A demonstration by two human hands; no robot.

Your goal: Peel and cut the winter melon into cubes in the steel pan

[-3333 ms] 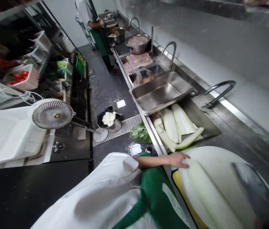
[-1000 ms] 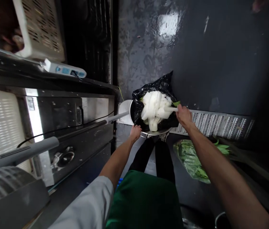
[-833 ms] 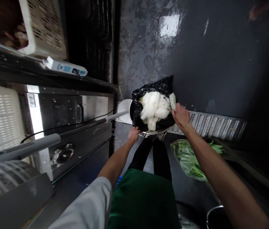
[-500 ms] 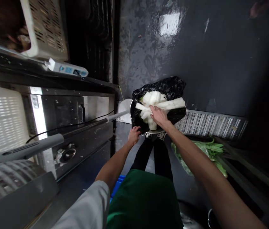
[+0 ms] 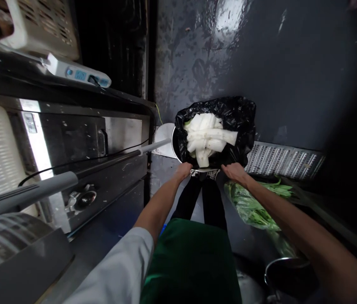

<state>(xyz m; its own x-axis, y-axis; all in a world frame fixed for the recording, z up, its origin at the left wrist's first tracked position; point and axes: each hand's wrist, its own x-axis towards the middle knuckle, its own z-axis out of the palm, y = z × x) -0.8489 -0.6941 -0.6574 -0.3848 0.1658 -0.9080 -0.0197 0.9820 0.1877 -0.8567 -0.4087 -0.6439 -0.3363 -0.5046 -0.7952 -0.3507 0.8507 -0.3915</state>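
Observation:
In front of my shoes stands a round metal container (image 5: 174, 145) lined with a black plastic bag (image 5: 240, 116). Long white vegetable pieces (image 5: 212, 134) are heaped inside it, some lying crosswise; their exact kind is unclear. My left hand (image 5: 184, 171) is closed on the bag's edge at the near left rim. At the near right, my right hand (image 5: 233, 172) also pinches the bag's edge. The bag bulges out over the far and right sides. Neither hand touches the white pieces.
A long-handled tool with a grey grip (image 5: 48, 188) slants across the left, beside a steel unit (image 5: 118, 169). Above lies a power strip (image 5: 80, 75). Bagged leafy greens (image 5: 254, 202) lie right, near a metal floor grate (image 5: 284, 160). The dark floor (image 5: 197, 71) looks wet.
My right hand has left the white pieces and taken the bag's edge at near right. My left hand has moved slightly right along the rim. A long piece has shifted left onto the heap.

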